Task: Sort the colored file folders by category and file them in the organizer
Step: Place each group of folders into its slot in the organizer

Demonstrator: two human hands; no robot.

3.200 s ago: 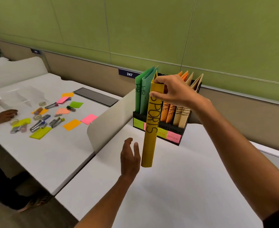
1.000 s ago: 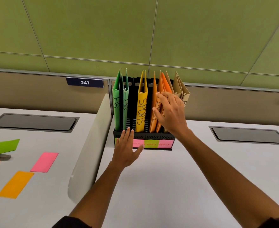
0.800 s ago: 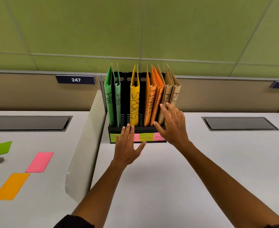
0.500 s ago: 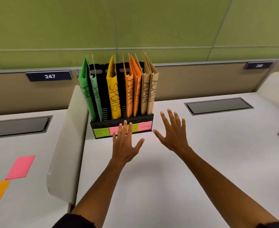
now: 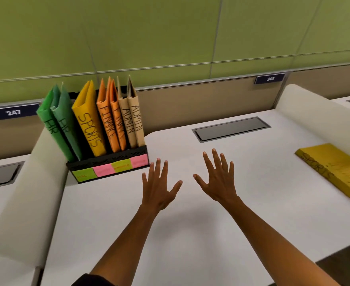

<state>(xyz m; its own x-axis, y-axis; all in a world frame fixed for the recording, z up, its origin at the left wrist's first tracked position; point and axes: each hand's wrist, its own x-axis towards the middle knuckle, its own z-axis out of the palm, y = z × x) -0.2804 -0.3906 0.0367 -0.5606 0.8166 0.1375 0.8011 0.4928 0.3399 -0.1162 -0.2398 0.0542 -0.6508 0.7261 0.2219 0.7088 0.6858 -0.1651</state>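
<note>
Since a moment ago my view has swung right, so the organizer point(image 5: 110, 166) now sits off to the left and a second yellow folder point(image 5: 335, 172) shows at the right. My left hand point(image 5: 159, 187) and right hand point(image 5: 217, 181) are flat with fingers spread, side by side over the white worktop point(image 5: 190, 234), holding nothing. The black organizer stands just left of my left hand. In it, left to right, stand two green HR folders point(image 5: 58, 124), one yellow SPORTS folder point(image 5: 90, 124), two orange folders point(image 5: 110, 122) and two tan ADMIN folders point(image 5: 132, 118). The second yellow folder lies flat, well apart from it.
</note>
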